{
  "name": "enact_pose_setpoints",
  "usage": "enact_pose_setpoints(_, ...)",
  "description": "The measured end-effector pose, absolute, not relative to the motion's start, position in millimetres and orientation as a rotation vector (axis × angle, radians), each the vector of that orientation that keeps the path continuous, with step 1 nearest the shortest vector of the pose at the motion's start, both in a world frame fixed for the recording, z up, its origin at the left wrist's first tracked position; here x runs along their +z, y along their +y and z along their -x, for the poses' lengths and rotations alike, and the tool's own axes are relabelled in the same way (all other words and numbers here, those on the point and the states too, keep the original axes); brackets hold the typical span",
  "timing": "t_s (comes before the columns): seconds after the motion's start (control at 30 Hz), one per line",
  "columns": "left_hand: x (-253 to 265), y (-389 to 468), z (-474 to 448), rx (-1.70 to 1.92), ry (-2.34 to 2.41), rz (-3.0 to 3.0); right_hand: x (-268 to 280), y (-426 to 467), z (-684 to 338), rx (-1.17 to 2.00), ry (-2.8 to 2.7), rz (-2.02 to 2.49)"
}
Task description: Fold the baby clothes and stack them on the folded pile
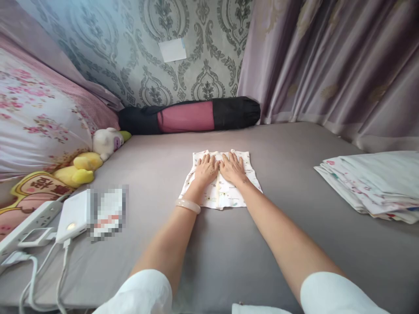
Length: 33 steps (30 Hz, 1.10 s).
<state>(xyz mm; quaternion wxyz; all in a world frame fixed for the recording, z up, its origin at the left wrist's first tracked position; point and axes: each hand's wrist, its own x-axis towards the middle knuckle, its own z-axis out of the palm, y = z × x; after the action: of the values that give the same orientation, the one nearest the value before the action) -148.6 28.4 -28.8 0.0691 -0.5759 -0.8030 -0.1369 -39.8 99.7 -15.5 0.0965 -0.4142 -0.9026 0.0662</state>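
— Grey sheeting covers the bed, which runs back to a patterned wall and mauve curtains. What lies in the middle of it?

— One small folded cloth, white with tiny coloured prints, lying flat on the sheet, well apart from everything else.

— And the person's hands?

— Both rest on its far half, side by side and nearly touching. The left hand lies palm down, fingers spread, a pale bangle on its wrist. The right hand does likewise. Neither grip is clenched or grasping anything; the palms press flat on the fabric.

— What sits to the right?

— A stack of folded cloths of similar print, near the bed's right edge, below the curtain.

— And on the left?

— A floral quilt, a white plush toy beside a yellow one, then a white power bank and a power strip with cables. Against the wall lies a black and pink rolled bag.
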Motion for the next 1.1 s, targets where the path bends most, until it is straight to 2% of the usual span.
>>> enact_pose_setpoints(0.4, -25, -41, 139, -0.280, -2.360, 2.006, -5, 35, -27, 0.352, -2.901, 0.964)
enact_pose_setpoints(0.67, -15, -101, 146, -0.437, -2.410, 2.140, 20, 20, -91, 0.700, -2.995, 0.583)
enact_pose_setpoints(0.77, -10, -115, 161, -0.586, -2.466, 1.929, 27, 37, -105, 0.798, -2.815, 0.771)
enact_pose_setpoints(0.93, -2, -123, 177, -0.833, -2.747, 1.510, 25, 70, -119, 0.723, -2.510, 1.307)
enact_pose_setpoints(1.1, 8, -119, 173, -1.156, -3.081, 1.260, 18, 75, -117, 0.819, -2.461, 1.462)
